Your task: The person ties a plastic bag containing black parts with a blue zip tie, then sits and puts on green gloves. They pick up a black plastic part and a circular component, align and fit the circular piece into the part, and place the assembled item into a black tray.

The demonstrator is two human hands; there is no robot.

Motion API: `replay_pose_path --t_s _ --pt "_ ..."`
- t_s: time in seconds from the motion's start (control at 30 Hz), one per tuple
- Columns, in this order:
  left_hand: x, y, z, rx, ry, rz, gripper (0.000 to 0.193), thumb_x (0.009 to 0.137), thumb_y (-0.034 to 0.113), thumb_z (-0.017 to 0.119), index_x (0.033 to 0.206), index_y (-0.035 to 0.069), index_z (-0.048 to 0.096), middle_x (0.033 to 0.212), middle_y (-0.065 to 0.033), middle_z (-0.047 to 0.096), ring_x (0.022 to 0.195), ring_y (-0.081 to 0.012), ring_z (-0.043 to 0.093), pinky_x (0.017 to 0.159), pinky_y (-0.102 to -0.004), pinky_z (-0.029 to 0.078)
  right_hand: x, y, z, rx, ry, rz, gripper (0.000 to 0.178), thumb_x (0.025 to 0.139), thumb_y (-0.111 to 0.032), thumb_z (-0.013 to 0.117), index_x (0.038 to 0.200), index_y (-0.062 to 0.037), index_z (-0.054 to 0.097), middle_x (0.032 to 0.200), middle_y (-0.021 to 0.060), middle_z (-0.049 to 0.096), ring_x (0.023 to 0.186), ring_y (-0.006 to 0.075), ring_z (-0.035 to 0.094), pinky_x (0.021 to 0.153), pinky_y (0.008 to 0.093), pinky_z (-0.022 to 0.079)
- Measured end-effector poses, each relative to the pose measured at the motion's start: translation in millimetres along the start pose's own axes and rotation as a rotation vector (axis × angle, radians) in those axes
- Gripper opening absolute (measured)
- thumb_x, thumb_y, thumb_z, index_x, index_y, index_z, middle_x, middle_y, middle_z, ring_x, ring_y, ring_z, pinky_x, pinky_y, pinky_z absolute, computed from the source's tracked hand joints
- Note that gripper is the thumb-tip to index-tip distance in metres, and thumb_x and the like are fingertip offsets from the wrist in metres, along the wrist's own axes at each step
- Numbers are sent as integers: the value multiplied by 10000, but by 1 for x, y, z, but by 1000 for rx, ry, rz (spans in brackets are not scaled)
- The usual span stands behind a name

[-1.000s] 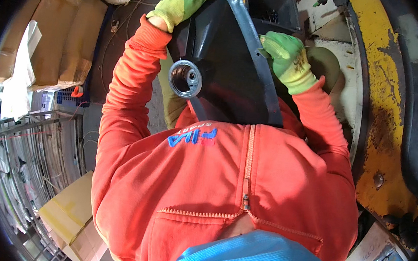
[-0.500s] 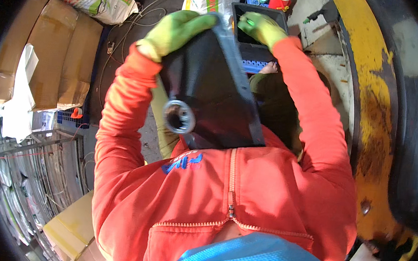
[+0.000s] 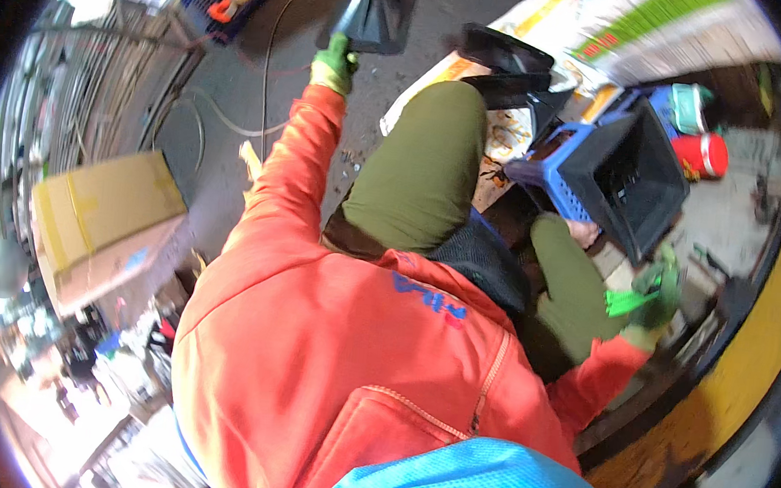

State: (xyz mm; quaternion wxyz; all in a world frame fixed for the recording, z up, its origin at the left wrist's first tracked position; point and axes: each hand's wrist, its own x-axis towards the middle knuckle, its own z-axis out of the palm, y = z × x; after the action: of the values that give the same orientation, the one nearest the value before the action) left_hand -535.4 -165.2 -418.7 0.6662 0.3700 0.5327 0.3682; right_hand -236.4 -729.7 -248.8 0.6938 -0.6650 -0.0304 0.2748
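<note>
My left arm stretches out over the floor. At its end my gloved left hand point(image 3: 334, 65) is closed at the near edge of a black funnel-shaped plastic part point(image 3: 370, 18), which rests on the floor at the far left. My right hand point(image 3: 658, 297), also gloved, is low beside my right leg, its fingers wrapped round a bright green tool point(image 3: 625, 303). The tool's working end cannot be made out. Just beyond that hand a deep black bin point(image 3: 655, 205) sits tilted on a blue perforated plastic crate point(image 3: 555, 191).
More black plastic parts point(image 3: 506, 60) lie beside a white and green sack point(image 3: 645, 44). A red jug point(image 3: 702, 156) and a teal container point(image 3: 688, 109) stand behind the bin. A cardboard box point(image 3: 103, 221) is at left; a yellow metal edge point(image 3: 718, 398) runs along the right.
The black part has gone from my lap to the floor at the far left with my left hand. My right hand has come back from the bin with the green tool. The view has turned.
</note>
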Motion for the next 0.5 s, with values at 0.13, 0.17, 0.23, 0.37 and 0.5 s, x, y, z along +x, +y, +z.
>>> replay_pose_path --t_s 0.13,0.17,0.23,0.37,0.5 --pt "10 -92 -44 -11 128 -128 254 802 267 625 709 42 553 564 -36 493 420 -142 452 400 -288 382 35 23 -24 -436 -119 -317 434 937 -294 487 1284 -35 470 761 -7 580 601 90 518 550 264 444" --pt "9 -116 -56 72 64 -187 236 797 245 621 705 40 549 564 -37 490 418 -144 452 396 -288 380 43 28 -29 -687 -151 -375 427 937 -284 487 1287 -39 469 740 -17 562 585 82 496 529 253 427" --pt "4 -152 -81 221 28 -283 299 790 336 624 642 86 554 524 -14 466 422 -137 445 411 -279 351 55 36 -30 -355 -190 -72 409 941 -255 479 1290 -43 467 717 -26 530 565 69 462 501 237 402" --pt "-1 -201 -103 112 -120 -427 290 822 363 612 729 90 588 582 -5 502 450 -124 441 434 -266 352 70 48 -10 -286 -33 307 391 947 -236 460 1286 -42 467 735 -28 500 563 63 443 502 226 390" --pt "19 -228 -105 -21 -235 -480 255 823 334 627 809 82 595 643 10 495 487 -119 446 455 -265 359 71 61 24 -420 9 359 354 948 -244 457 1235 -42 510 721 -44 475 553 58 422 508 205 373"
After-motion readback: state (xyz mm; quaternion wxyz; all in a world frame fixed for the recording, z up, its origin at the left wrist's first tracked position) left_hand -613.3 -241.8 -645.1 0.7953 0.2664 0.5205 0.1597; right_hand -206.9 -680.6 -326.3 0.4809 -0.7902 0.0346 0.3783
